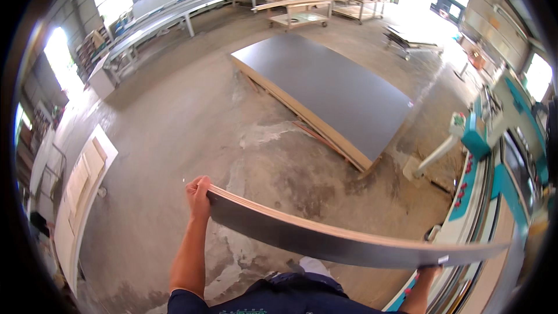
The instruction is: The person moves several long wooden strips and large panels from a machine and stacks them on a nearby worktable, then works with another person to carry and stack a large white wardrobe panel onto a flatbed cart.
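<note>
Being pinched by the left grip [199, 193], a dark panel [325, 247] is being touched below by the right grip [429, 270], its closure hidden; left of both, wood pieces [85, 171] are being carried on a white board [67, 261].

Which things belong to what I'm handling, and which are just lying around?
In hand:
long dark-faced board, held by the left hand and right hand
possibly the teal-and-white machine at right

Lying about, apparently:
large dark-topped stack
wheeled cart at back
pale boards, far left
</note>
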`<state>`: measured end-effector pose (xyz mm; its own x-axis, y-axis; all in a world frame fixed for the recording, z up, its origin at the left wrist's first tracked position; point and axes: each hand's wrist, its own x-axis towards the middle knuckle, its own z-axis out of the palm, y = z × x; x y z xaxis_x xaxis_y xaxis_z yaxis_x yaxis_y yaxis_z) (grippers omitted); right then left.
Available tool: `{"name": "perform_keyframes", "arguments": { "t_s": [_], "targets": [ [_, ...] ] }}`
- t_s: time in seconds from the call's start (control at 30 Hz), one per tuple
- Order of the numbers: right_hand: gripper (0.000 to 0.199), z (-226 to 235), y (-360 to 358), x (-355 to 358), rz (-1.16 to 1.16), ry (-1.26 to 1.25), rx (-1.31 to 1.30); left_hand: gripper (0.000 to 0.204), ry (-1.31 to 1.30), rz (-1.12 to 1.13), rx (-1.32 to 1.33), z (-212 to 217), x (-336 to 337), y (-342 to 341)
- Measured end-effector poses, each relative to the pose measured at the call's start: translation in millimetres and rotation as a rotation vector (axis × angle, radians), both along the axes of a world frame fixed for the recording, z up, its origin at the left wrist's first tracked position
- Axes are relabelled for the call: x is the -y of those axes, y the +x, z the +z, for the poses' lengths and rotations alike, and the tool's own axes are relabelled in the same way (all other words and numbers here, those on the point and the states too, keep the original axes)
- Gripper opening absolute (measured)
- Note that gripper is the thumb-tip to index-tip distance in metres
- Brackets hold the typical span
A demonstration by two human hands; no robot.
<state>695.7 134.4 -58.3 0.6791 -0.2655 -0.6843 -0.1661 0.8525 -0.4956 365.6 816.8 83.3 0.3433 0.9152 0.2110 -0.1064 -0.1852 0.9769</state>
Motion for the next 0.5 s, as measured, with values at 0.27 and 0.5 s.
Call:
{"name": "perform_keyframes", "arguments": {
  "t_s": [0.27, 0.5],
  "targets": [
    [0.056, 13.7, 59.0, -148.6, -0.127, -0.297, -0.094, 0.036, 0.114, 0.091, 0.078, 3.4, -122.9, 94.2],
    [0.041, -16.7, 128.3, -300.0, 0.104, -0.081, 0.255, 0.036, -0.065, 0.113, 0.485, -55.7, -316.5, 151.7]
  ]
}}
